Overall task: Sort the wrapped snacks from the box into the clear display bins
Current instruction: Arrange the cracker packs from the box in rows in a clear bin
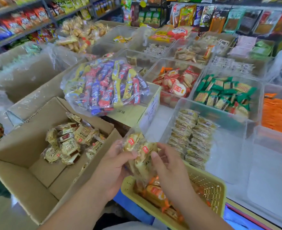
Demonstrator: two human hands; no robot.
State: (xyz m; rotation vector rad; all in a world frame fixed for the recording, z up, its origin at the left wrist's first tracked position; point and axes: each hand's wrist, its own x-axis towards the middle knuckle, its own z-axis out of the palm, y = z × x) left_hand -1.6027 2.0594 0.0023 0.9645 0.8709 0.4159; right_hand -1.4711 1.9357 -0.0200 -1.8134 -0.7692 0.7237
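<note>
Cardboard fills the near left of our view: an open box [17,146], flaps up, with a loose heap of pale wrapped snacks [67,141] lying against its far wall. Beyond it, a clear bag [107,87] of red, blue and yellow sweets rests on a shut carton [128,113]. Rows of clear display bins [254,118] run across the counter's right side. The nearest bin [233,146], by the near edge, holds neat stacks of similar pale packets [191,135] along its left wall. A yellow basket [219,188] of orange-wrapped pieces sits at the counter's near edge, just below our hands. Our left hand [113,165] grips a bunch [140,151] of the wrapped snacks from the left, fingers curled round it. Our right hand [168,166] pinches the same bunch from the right, thumb on the wrappers. We hold the bunch between the box and the nearest bin, above the basket.
</note>
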